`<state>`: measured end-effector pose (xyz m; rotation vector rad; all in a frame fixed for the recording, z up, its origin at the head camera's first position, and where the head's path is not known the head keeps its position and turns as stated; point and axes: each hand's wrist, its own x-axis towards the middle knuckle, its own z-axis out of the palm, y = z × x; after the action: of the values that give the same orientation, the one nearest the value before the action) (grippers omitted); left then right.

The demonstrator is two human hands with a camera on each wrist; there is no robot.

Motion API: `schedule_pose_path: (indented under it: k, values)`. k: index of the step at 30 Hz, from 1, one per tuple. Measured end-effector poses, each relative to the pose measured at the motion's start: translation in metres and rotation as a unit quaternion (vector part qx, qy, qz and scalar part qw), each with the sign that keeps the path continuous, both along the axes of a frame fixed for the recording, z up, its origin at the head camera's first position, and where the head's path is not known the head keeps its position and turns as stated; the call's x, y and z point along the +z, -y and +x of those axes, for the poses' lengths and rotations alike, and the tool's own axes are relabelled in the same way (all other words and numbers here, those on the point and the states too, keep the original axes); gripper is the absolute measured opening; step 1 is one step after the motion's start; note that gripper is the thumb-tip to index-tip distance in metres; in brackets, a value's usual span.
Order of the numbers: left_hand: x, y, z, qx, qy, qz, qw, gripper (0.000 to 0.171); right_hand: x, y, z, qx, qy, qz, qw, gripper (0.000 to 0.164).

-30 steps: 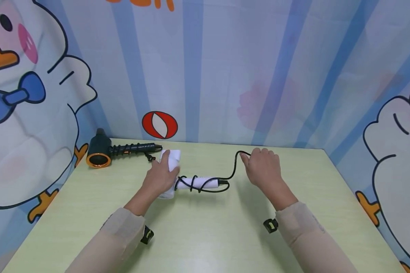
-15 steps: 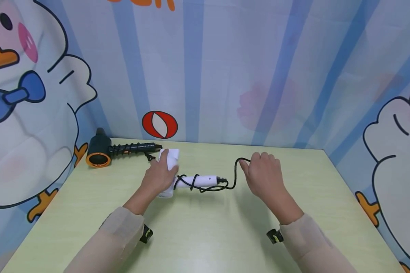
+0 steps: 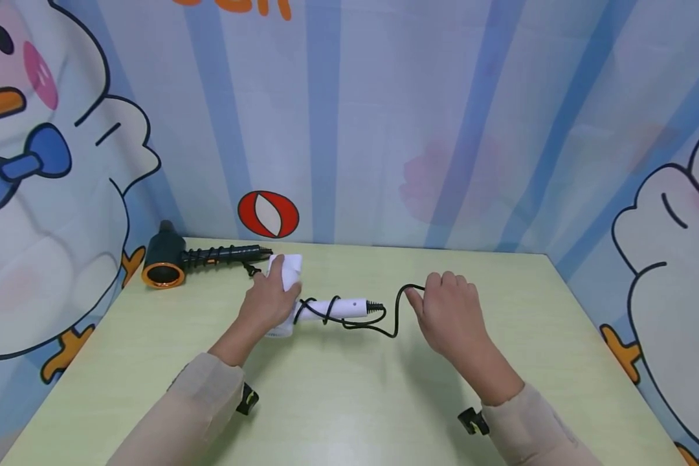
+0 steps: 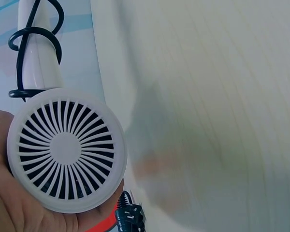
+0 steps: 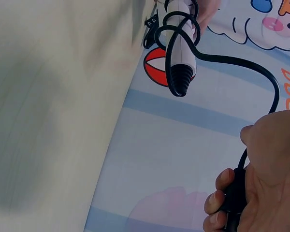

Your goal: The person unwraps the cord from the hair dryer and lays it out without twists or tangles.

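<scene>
My left hand (image 3: 266,304) grips a white hair dryer (image 3: 349,308) by its head, with the handle pointing right. Round vents on the dryer's rear (image 4: 65,150) fill much of the left wrist view. A black power cord (image 3: 397,317) winds loosely round the handle, then runs over to my right hand (image 3: 450,317). Curled fingers of that hand hold the cord's thick black end (image 5: 235,193) in the right wrist view; its prongs cannot be seen. The dryer appears held just above the table, casting a shadow.
A dark hair dryer (image 3: 166,252) with an orange ring lies at the table's back left, its own cord coiled round the handle (image 3: 227,255). Its plug (image 3: 252,268) sits close to my left hand. A printed curtain (image 3: 373,129) hangs behind the pale table (image 3: 349,401).
My right hand has moved down and slightly nearer with the cord's end. The stretch between it and the handle now sags lower. My left hand keeps its grip on the white hair dryer.
</scene>
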<state>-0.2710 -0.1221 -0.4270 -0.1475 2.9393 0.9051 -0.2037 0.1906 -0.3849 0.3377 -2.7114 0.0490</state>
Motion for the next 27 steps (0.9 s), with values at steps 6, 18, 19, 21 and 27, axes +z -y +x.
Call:
schedule_pose_path:
  k: [6, 18, 19, 21, 27]
  values:
    - [0.002, 0.0, 0.001, 0.004, -0.002, -0.001, 1.0, 0.076, -0.007, 0.002, 0.004, 0.002, 0.01, 0.008, 1.0, 0.048]
    - [0.003, 0.004, 0.001, 0.005, 0.003, 0.008, 1.0, 0.076, -0.031, 0.01, 0.017, 0.003, 0.06, 0.02, 0.998, 0.05]
    - [0.003, 0.004, 0.001, 0.005, 0.005, 0.009, 0.9999, 0.076, -0.032, 0.01, 0.018, 0.002, 0.062, 0.018, 0.998, 0.05]
    - [0.003, 0.005, 0.001, 0.006, 0.007, 0.01, 0.9999, 0.076, -0.034, 0.011, 0.019, 0.003, 0.062, 0.017, 0.998, 0.05]
    - [0.004, 0.005, 0.002, 0.005, 0.011, 0.016, 0.9998, 0.075, -0.041, 0.01, 0.022, 0.011, 0.06, 0.02, 0.998, 0.05]
